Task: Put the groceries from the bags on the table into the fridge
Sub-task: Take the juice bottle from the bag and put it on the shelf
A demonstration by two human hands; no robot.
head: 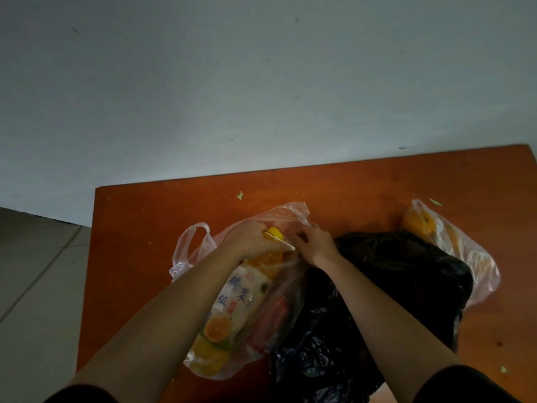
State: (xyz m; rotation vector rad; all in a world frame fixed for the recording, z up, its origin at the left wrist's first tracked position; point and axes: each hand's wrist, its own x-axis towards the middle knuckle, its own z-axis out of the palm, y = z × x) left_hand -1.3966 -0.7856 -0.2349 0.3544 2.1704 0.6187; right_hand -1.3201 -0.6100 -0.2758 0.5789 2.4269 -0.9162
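Note:
An orange juice bottle (pixel 232 309) with a yellow cap lies inside a clear pink plastic bag (pixel 200 242) on the orange-brown table (pixel 139 216). My left hand (pixel 250 239) is closed around the bottle's neck just below the cap. My right hand (pixel 313 245) pinches the bag's plastic beside the cap. A reddish packet (pixel 273 318) lies in the same bag next to the bottle. A crumpled black bag (pixel 392 286) sits in the middle. A second clear bag (pixel 470 257) at the right holds an orange (pixel 418 223).
The table stands against a pale wall (pixel 261 82), with its left edge over grey floor tiles (pixel 35 286). Small green scraps (pixel 239 195) lie on the tabletop near the back and at the right.

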